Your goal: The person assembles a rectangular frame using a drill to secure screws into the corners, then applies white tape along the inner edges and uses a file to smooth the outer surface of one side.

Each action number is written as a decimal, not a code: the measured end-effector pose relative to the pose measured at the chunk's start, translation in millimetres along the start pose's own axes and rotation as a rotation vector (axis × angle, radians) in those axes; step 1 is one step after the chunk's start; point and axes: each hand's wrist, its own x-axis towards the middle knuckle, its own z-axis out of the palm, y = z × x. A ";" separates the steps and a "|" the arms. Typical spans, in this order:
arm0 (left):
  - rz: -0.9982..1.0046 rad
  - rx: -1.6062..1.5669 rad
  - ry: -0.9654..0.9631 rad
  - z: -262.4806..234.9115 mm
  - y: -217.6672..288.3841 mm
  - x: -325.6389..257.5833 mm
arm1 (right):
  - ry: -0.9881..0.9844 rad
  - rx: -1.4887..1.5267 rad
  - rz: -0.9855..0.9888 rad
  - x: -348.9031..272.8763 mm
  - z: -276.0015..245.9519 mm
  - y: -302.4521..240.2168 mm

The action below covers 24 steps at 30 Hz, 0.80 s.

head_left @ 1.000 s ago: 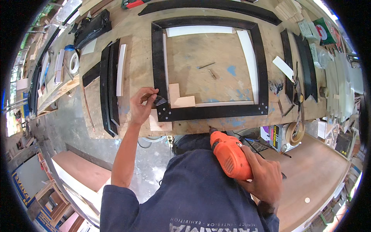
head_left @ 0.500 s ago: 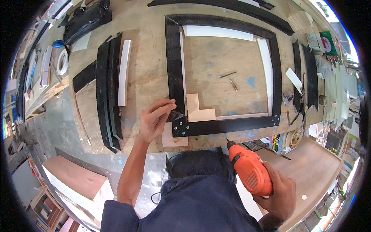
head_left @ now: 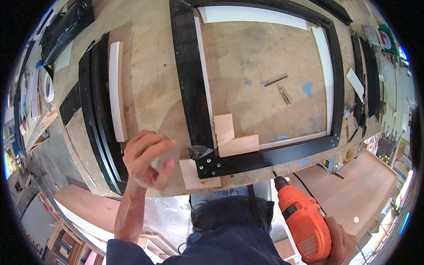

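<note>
While screw heads [head_left: 209, 160] dot both near corners, I make out none far right

My black frame [head_left: 274, 157] lies flat on the worktop [head_left: 154, 79], its sides meeting at the corners, and I judge the near side to be the further along. The near left corner bears a bright cluster; the near right shows a few smaller heads. The far left corner is partly cut off, so I cannot tell about it, and fastening along that far side may be left to do. An L-shaped pale block [head_left: 240, 145] sits inside the near left corner, with a crumpled plastic bag [head_left: 199, 153] just beside the screws. My right hand [head_left: 340, 240] grips the orange drill [head_left: 304, 225], aimed toward the worktop's near edge, clear of the frame. My left hand [head_left: 148, 157] hovers left of the bag, fingers half curled and blurred; whether they pinch something small, I cannot tell.
</note>
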 end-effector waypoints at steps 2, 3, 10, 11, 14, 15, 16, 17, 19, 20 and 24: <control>0.086 0.101 -0.155 -6.5 -2.5 0.9 | 0.018 0.016 0.004 -1.8 2.8 0.7; 0.090 0.131 -0.228 -8.3 4.0 1.8 | 0.030 0.030 0.002 -3.4 3.5 1.8; 0.031 0.229 -0.860 -5.9 21.0 12.7 | 0.088 0.080 0.016 -14.4 12.9 3.3; 0.034 0.252 -0.889 -1.4 18.8 16.9 | 0.076 0.062 0.018 -15.4 12.8 3.2; 0.045 0.326 -0.998 9.5 21.4 32.5 | 0.088 0.029 0.031 -19.7 16.4 0.5; 0.092 0.320 -0.979 12.1 22.5 35.7 | 0.129 0.021 0.034 -23.0 22.4 1.5; 0.139 0.314 -0.961 16.2 19.8 35.4 | 0.171 0.014 0.038 -26.3 28.4 1.2; 0.187 0.306 -0.943 19.8 17.8 34.5 | 0.194 0.016 0.063 -31.2 31.9 0.3; 0.183 0.324 -0.903 16.6 15.2 24.3 | 0.236 0.010 0.052 -27.5 39.9 4.6; 0.177 0.346 -0.906 13.4 15.7 20.5 | 0.257 0.051 0.037 -25.7 44.9 8.0; 0.295 0.345 -0.840 18.4 6.2 21.4 | 0.290 0.122 0.047 -36.2 54.4 10.3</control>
